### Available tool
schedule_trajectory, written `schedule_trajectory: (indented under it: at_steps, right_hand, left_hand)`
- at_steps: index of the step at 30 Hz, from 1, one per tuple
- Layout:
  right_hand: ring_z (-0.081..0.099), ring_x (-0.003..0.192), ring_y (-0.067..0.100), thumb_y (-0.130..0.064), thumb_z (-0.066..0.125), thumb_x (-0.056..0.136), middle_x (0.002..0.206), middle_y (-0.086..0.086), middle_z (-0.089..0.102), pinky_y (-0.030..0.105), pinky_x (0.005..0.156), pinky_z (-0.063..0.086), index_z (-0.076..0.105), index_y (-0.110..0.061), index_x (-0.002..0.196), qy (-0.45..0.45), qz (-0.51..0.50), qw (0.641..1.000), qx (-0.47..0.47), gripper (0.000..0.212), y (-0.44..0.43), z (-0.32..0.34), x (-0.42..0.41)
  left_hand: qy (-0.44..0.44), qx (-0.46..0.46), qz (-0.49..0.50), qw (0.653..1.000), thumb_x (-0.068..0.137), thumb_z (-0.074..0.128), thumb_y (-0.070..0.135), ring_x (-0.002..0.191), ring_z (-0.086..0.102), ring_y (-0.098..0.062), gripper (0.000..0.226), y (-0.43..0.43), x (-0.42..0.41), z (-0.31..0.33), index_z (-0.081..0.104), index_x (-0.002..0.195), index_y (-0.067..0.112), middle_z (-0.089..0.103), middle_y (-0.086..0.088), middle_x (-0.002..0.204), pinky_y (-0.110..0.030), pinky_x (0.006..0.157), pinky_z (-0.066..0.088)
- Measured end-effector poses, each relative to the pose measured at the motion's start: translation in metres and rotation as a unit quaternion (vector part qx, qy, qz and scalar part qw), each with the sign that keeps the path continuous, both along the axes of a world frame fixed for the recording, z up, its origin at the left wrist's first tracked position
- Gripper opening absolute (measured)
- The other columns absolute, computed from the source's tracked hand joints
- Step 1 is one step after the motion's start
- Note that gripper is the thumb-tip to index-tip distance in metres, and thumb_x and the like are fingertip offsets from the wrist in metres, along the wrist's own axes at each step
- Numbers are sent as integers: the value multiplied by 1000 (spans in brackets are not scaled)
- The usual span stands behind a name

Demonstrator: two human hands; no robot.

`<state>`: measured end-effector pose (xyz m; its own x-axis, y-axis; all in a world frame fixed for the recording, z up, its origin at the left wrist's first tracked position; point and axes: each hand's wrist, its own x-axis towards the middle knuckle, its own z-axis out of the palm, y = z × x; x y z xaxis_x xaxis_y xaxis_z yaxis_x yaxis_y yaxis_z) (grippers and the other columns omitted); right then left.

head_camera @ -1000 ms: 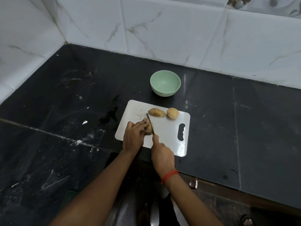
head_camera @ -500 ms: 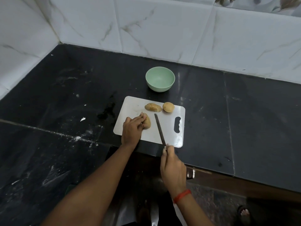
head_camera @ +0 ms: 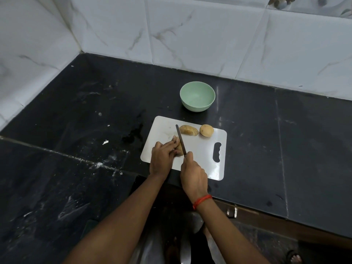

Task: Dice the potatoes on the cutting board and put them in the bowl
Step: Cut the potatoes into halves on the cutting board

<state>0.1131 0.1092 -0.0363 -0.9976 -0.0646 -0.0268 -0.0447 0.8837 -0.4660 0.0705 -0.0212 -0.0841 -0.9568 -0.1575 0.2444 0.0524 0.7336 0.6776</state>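
Observation:
A white cutting board (head_camera: 202,149) lies on the black counter. My left hand (head_camera: 162,156) holds a potato piece (head_camera: 179,147) down near the board's left side, mostly hiding it. My right hand (head_camera: 193,175) grips the handle of a dark knife (head_camera: 180,139); the blade lies along the right side of that piece. Two more potatoes sit at the board's far edge: a long one (head_camera: 189,130) and a round one (head_camera: 206,130). A pale green bowl (head_camera: 197,96) stands behind the board, with nothing in it.
White marbled tile walls rise behind and to the left of the black stone counter (head_camera: 76,130). The counter's front edge runs just under the board's near side. White specks and scuffs mark the counter to the left.
Half a second ago the knife was drawn back to the right of the potato piece. It has moved forward and left, so the blade is against the piece again.

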Motion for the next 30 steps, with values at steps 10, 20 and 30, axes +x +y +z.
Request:
schedule_trajectory:
  at_steps: [10, 20, 30]
  right_hand:
    - [53, 41, 31, -11, 56, 92, 58, 5, 53, 28, 38, 29, 36, -17, 105, 29, -7, 998, 56, 25, -3, -2, 11]
    - [66, 67, 34, -7, 41, 99, 87, 11, 63, 32, 51, 35, 23, -23, 136, 16, 31, 997, 74, 45, -20, 9, -14]
    - [66, 73, 32, -7, 34, 101, 90, 11, 65, 34, 55, 39, 21, -20, 141, -48, 54, 994, 83, 44, -11, 7, -1]
  left_hand:
    - [-1, -5, 14, 1000, 92, 71, 14, 85, 49, -16, 38, 1, -1, -1, 67, 129, 19, 67, 12, 129, -41, 78, 54]
    - [-6, 9, 16, 1000, 96, 67, 21, 84, 46, -13, 33, 2, 1, 4, 69, 128, 27, 72, 12, 118, -29, 76, 51]
    - [-41, 46, 51, 997, 99, 61, 33, 81, 46, -9, 31, 4, 3, 1, 66, 130, 38, 48, 5, 90, -21, 79, 50]
